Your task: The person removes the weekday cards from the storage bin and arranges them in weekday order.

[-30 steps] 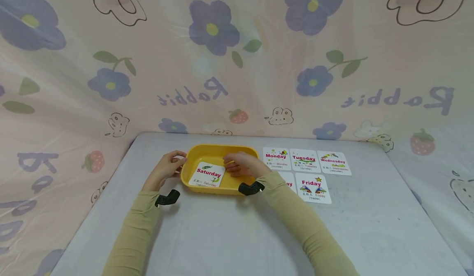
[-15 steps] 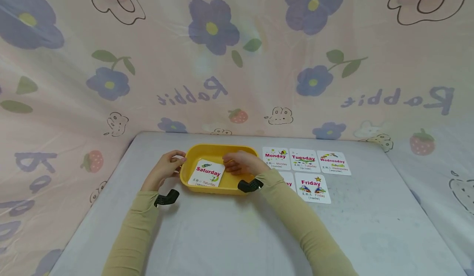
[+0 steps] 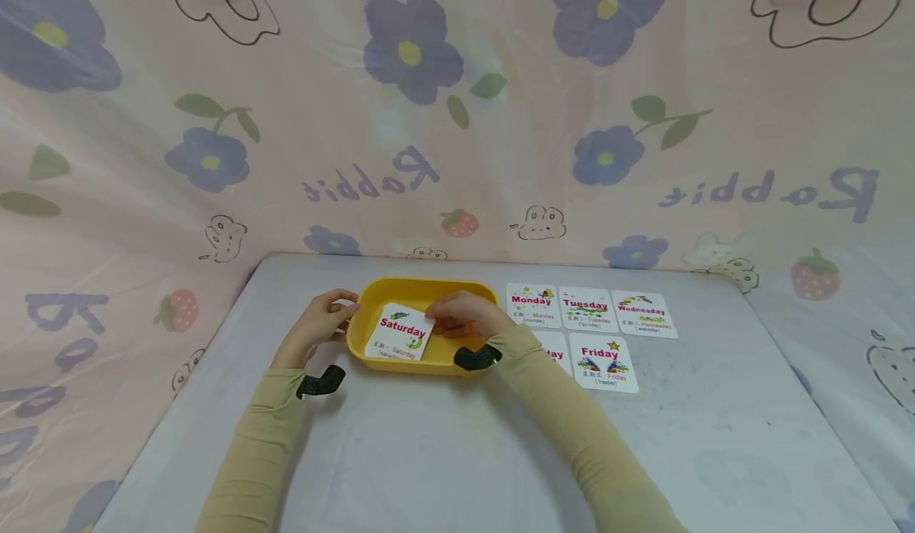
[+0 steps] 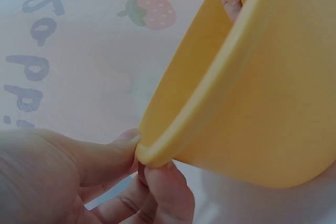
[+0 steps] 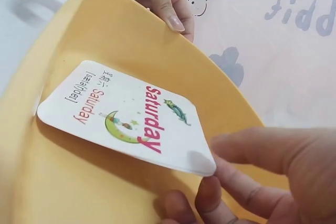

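Observation:
A yellow plastic tray (image 3: 400, 366) stands toward the back of the table. My left hand (image 3: 319, 328) pinches its left rim, thumb on top and fingers below, as the left wrist view shows. Inside lies a white "Saturday" card (image 5: 126, 121) with a green moon and red lettering. My right hand (image 3: 468, 316) reaches in over the tray's right side and pinches the card's near corner between thumb and fingers. That corner is raised, while the opposite end rests against the tray's wall.
Right of the tray lie cards in two rows: Monday (image 3: 532, 304), Tuesday (image 3: 588, 309) and Wednesday (image 3: 645, 314) behind, Friday (image 3: 604, 363) in front. Another front card (image 3: 556, 349) is partly hidden by my right sleeve. A printed curtain (image 3: 457, 152) hangs behind the white table (image 3: 429, 453).
My right hand has shifted slightly left onto the Saturday card's corner, and the card has tilted up a little. My left hand stays on the rim.

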Motion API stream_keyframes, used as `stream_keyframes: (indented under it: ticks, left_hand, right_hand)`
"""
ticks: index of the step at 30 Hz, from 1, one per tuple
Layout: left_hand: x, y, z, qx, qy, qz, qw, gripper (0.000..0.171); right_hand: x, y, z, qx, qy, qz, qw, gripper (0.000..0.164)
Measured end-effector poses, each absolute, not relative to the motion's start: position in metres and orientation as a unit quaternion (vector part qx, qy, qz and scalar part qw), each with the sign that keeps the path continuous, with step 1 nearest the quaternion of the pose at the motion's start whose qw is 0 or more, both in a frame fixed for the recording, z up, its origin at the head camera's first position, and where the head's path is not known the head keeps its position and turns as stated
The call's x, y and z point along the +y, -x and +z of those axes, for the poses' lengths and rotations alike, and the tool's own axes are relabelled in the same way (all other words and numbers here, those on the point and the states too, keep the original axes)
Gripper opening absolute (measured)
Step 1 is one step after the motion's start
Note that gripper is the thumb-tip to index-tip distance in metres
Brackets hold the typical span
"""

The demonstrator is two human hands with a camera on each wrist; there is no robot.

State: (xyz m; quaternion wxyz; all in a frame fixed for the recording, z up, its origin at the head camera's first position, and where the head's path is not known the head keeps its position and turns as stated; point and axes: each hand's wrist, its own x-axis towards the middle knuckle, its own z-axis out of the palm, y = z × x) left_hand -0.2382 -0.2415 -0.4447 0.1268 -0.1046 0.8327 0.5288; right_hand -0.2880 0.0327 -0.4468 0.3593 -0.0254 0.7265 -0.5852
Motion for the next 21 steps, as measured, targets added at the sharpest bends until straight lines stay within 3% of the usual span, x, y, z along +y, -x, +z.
stream_keyframes:
  ticks: [21]
  left_hand:
    - [-0.2412,0.2372,-0.4416,0.833,0.097,0.528,0.131,0.033]
  right_hand:
    - [0.0289,0.286,-0.4506,0.774,0.01,-0.543,0.326,0.017]
